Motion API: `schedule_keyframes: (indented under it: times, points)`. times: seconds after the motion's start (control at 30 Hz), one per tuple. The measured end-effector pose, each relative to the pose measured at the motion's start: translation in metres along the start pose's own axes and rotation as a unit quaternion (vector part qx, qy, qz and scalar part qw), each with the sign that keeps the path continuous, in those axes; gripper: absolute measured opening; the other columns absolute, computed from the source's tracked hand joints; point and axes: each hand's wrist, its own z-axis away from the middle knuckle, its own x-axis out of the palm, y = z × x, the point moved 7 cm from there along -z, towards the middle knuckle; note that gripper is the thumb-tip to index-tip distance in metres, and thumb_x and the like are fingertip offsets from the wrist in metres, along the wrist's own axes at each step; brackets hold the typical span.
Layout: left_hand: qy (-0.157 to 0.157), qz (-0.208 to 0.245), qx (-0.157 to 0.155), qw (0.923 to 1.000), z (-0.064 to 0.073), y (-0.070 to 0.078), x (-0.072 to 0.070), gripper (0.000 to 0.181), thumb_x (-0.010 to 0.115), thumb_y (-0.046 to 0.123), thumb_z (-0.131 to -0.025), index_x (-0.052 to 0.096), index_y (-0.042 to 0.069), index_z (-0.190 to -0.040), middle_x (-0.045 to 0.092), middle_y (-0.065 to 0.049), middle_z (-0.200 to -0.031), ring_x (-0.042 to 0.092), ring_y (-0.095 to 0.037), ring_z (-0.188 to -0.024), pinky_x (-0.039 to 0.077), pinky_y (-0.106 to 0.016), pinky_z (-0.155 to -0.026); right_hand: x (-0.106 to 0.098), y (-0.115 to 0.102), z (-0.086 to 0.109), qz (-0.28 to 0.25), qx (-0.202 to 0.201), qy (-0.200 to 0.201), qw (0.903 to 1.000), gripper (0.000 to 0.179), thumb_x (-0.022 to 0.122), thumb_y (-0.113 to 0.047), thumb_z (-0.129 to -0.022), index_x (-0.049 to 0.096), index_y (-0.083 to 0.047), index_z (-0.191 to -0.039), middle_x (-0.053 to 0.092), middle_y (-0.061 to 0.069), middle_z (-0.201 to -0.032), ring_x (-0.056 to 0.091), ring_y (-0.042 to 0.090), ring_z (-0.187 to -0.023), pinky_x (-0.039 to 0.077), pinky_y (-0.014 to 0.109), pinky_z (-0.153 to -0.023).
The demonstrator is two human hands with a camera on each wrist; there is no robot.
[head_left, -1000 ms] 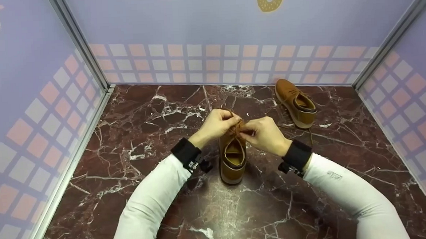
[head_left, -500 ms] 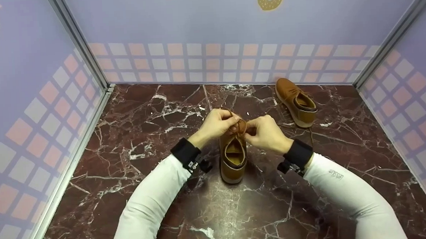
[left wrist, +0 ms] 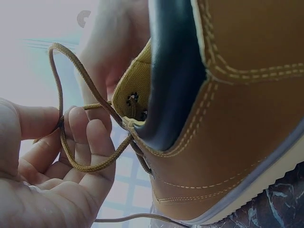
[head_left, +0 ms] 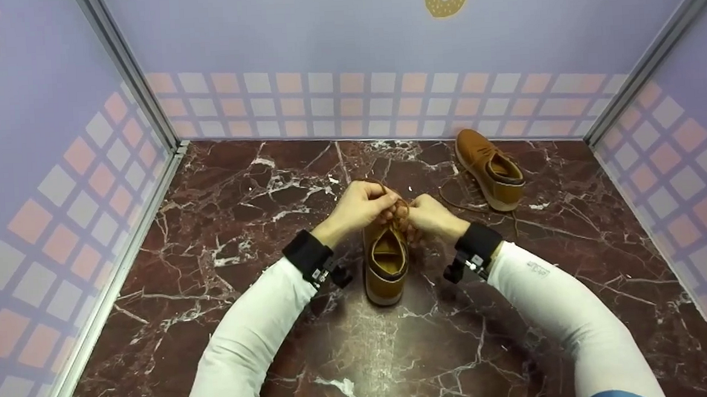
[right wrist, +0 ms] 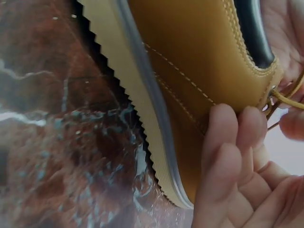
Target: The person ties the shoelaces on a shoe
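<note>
A tan leather shoe (head_left: 386,275) stands on the dark marbled surface, heel toward me. My left hand (head_left: 363,207) is over its front, and in the left wrist view its thumb and forefinger pinch a brown shoelace (left wrist: 76,54). That lace forms a loop at the pinch and runs back to the shoe's eyelets. My right hand (head_left: 430,215) is at the shoe's right side by the lace. In the right wrist view, bent fingers (right wrist: 221,126) lie against the shoe's side (right wrist: 190,47); whether they hold lace is hidden.
A second tan shoe (head_left: 490,170) stands at the back right, its loose lace (head_left: 459,204) trailing on the marbled surface (head_left: 258,227). Purple walls with pink and white squares (head_left: 351,105) enclose the back and both sides.
My right hand drew a lace slightly rightward from the knot area, then moved left and lower against the shoe's side. The left hand kept its place and pinch.
</note>
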Motion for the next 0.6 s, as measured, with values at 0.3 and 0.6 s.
schedule_keyframes:
  times: [0.3, 0.6]
  points:
    - [-0.013, 0.03, 0.004, 0.9994, 0.001, 0.0, 0.001, 0.022, 0.069, 0.005, -0.11, 0.079, -0.015, -0.113, 0.074, 0.008, -0.075, 0.067, -0.004, -0.063, 0.059, -0.017, -0.062, -0.003, -0.007, -0.004, -0.015, -0.017, 0.023, 0.9995, 0.029, 0.064, -0.024, -0.105, 0.076, -0.01, -0.082, 0.066, -0.007, -0.057, 0.066, 0.01, -0.052, 0.056, 0.025, -0.051]
    - [0.027, 0.056, -0.02, 0.9979, 0.003, -0.005, -0.001, 0.023, 0.066, 0.008, -0.112, 0.079, -0.01, -0.113, 0.072, 0.005, -0.074, 0.068, -0.007, -0.065, 0.06, -0.02, -0.06, -0.023, -0.018, 0.001, -0.256, -0.097, 0.161, 0.9483, 0.036, 0.05, -0.024, -0.12, 0.062, -0.012, -0.088, 0.073, -0.004, -0.072, 0.07, 0.011, -0.062, 0.062, 0.026, -0.06]
